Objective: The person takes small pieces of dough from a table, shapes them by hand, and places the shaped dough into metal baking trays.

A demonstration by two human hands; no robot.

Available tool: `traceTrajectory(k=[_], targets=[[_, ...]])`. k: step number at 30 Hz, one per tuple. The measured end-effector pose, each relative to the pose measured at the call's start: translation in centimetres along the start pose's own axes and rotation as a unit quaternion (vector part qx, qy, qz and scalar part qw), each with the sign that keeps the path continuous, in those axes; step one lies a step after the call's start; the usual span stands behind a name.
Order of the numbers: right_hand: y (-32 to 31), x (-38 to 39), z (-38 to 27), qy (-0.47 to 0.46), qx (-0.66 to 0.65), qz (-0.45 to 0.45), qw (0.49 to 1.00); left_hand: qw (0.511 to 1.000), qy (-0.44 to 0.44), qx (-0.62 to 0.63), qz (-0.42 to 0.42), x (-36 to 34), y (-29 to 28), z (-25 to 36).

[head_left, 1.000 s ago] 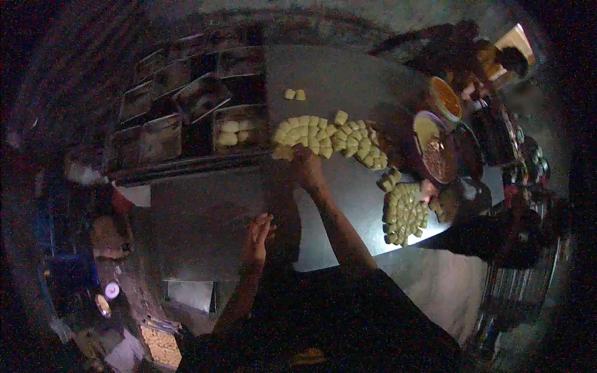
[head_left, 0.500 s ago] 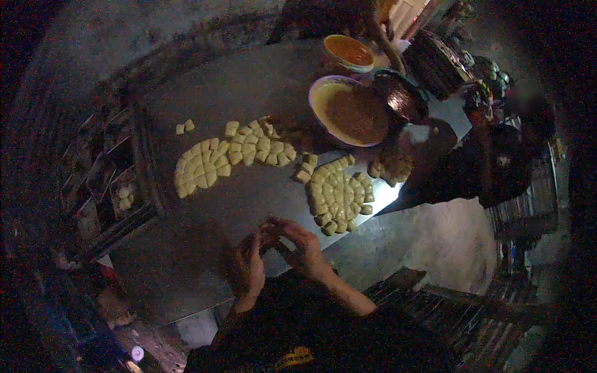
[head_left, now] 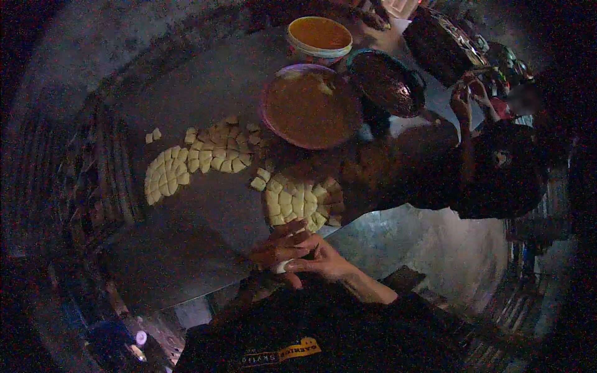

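Note:
Near the table's front edge my two hands meet just before a cluster of cut dough pieces [head_left: 291, 202]. A small pale dough piece [head_left: 284, 266] shows between them, mostly covered by fingers. My left hand [head_left: 272, 250] cups it, its fingers reaching across toward the right hand. My right hand [head_left: 326, 258] closes on the same piece from the other side, thumb near the pale part. Farther left lie another cut dough cluster [head_left: 166, 174] and a scored group [head_left: 217, 149] beside it. Dim light blurs the finger details.
A large basin of brown filling [head_left: 311, 109], a tub of orange contents [head_left: 320, 34] and a dark glossy bowl [head_left: 388, 84] stand at the back. Another person [head_left: 497, 161] in dark clothes is at the right, hands [head_left: 469, 99] raised. Metal racks [head_left: 112, 177] stand at the left.
My view has shifted, so the table's contents sit more to the left. My hands have come together near the right dough cluster, and a pale piece now shows between them.

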State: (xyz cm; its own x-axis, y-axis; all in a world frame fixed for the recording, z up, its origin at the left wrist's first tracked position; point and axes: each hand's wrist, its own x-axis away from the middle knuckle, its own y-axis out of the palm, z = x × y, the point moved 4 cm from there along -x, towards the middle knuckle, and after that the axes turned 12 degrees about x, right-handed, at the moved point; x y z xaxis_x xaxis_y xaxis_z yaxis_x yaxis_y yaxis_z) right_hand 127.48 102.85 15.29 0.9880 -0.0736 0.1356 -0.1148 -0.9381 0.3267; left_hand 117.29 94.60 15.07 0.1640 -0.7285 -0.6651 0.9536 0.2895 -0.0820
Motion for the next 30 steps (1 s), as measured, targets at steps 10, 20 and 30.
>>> traceTrajectory(k=[10,20,30], targets=[[-14.4,-7.5,-7.6,-0.125,0.465,0.142,0.865,0.914,-0.217,0.073,0.336,-0.3,0.5,-4.3],[-29.7,-20.1,-0.4,-0.038,0.784,0.059,0.617,0.831,-0.259,0.217,0.441,5.1,-2.2,-3.2],[-31.3,-18.6,2.8,-0.040,0.720,0.159,0.674,0.853,-0.321,0.198,0.361,10.1,-5.1,-2.2]])
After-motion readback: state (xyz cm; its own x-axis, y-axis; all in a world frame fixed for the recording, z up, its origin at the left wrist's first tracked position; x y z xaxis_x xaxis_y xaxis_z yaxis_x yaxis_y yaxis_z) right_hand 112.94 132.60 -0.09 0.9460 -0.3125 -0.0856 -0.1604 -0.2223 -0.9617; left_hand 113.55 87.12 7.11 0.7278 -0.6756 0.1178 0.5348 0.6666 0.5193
